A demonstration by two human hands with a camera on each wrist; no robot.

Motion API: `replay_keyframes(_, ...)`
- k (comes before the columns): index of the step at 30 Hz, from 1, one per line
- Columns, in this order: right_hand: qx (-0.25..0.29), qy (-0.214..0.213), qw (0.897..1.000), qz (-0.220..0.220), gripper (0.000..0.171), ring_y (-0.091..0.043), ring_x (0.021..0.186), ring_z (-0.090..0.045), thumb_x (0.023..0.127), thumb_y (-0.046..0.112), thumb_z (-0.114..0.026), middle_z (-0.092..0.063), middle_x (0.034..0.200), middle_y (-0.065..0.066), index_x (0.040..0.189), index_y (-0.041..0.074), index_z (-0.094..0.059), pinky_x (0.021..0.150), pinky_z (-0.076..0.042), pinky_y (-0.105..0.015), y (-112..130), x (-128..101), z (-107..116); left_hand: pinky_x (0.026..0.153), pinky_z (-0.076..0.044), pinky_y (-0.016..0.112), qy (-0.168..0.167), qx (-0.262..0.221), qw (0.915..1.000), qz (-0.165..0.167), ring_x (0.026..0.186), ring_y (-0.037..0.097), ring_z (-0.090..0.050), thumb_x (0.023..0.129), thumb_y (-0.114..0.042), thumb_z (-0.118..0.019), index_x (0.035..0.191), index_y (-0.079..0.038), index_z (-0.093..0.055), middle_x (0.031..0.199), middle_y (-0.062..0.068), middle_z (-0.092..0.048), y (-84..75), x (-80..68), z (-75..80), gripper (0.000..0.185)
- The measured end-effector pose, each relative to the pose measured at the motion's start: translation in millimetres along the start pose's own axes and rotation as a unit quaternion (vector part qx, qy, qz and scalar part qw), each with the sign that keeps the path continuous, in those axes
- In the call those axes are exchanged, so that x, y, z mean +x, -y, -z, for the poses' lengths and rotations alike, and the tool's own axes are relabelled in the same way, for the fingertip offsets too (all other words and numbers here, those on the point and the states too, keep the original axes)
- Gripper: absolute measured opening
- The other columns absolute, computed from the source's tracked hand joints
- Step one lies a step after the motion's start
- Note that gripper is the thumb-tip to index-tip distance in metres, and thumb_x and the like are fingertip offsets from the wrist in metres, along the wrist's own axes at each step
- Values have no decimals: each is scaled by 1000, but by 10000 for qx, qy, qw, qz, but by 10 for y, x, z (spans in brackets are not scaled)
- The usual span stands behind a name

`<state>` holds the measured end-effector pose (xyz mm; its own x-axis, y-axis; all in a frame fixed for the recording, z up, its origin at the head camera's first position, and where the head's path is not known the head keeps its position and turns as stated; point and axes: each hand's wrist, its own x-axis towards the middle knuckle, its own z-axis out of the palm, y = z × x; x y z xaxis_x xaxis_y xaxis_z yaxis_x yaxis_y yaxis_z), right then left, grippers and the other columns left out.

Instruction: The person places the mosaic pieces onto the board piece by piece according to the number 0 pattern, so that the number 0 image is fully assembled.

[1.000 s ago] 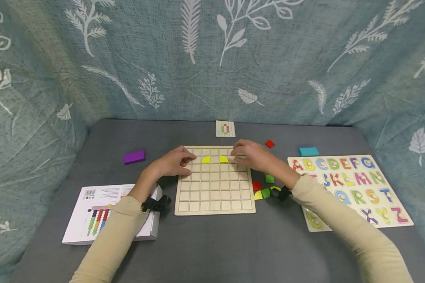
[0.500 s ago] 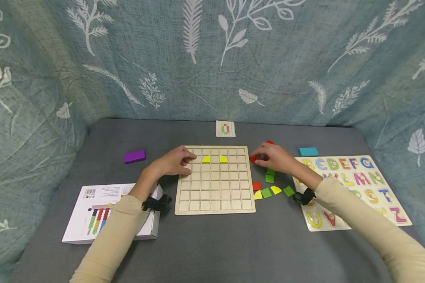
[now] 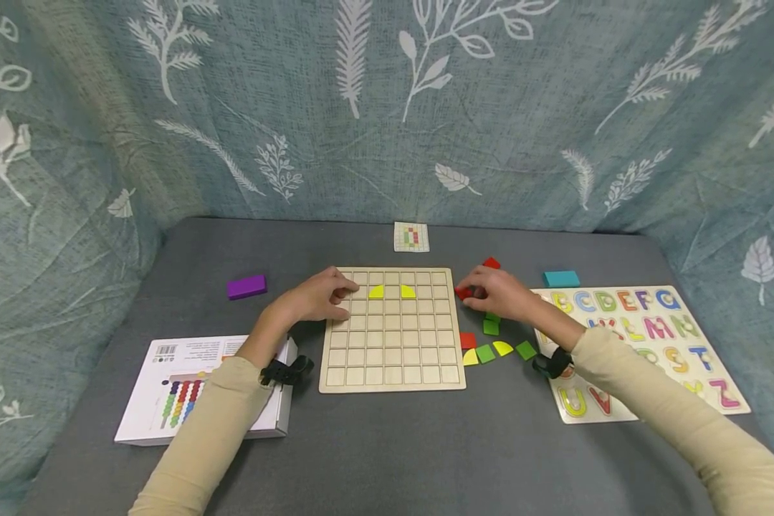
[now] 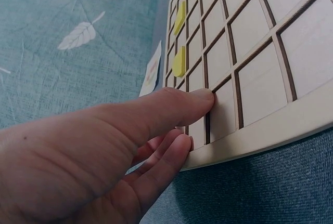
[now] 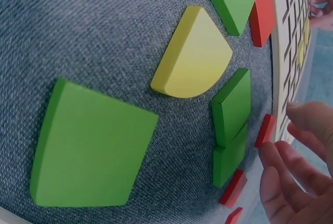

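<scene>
While the head view looks down on the grey bench [image 3: 387, 444], the left hand [image 3: 316, 297] rests with relaxed fingers on the left edge of the wooden grid board [image 3: 392, 358], where two yellow pieces [image 3: 375, 291] sit in the second row. The right hand [image 3: 497, 294] pinches a red tile [image 3: 462, 292] just beside the board's right edge, with another red tile [image 3: 491, 263] near it. Green, yellow and red pieces lie below (between the board and the alphabet puzzle [image 3: 645, 337]).

From the left wrist, the thumb [image 4: 177, 107] lies straight on the board's [image 4: 270, 78] corner cells, the other fingers [image 4: 166, 161] against its rim.

From the right wrist, curled fingers [image 5: 307, 130] hold the red tile [image 5: 265, 129] on edge, just beside the board, with a green square [image 5: 91, 146] and a yellow quarter-round [image 5: 195, 52] well apart from it on the fabric.
</scene>
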<state>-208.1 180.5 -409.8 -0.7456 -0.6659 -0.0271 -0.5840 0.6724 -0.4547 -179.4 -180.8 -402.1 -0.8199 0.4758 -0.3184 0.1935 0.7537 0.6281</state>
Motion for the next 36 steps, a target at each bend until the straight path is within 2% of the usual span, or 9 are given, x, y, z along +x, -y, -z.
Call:
replay_keyframes(12, -89, -83, 9999, -42, 26, -16, 78, -58, 89, 12, -69, -63, 109, -14, 114, 5, -70, 68, -47, -30, -19, -18, -4, 91, -44, 36, -7, 101, 9999, -116, 101, 24, -50, 90, -9, -66, 140, 3, -48, 117, 16, -46, -7, -19, 3, 54)
replay_keyframes(17, -530, -187, 9984, -90, 26, -16, 73, -54, 89, 13, -69, -62, 105, -13, 113, 6, -70, 65, -44, -32, -134, -24, 43, 91, -44, 36, -10, 89, 9999, -115, 100, 24, -49, 90, -9, -66, 140, 3, -48, 117, 16, -46, -18, -14, 5, 54)
replay_keyframes(22, -940, -312, 9949, -172, 27, -20, 76, -59, 87, 16, -72, -64, 107, -13, 112, 8, -71, 63, -48, -36, -245, -71, 91, 90, -43, 35, -4, 90, 9999, -72, 100, 23, -49, 90, -9, -67, 140, 2, -48, 116, 15, -46, -24, -18, 8, 54)
replay_keyframes(36, -952, -140, 9950, -272, 27, -16, 73, -56, 87, 19, -72, -65, 106, -12, 111, 8, -71, 60, -44, -31, -311, -125, 99, 94, -45, 38, -29, 156, 9999, -52, 103, 24, -51, 89, -8, -67, 139, 2, -49, 118, 16, -47, -26, 9, 17, 54)
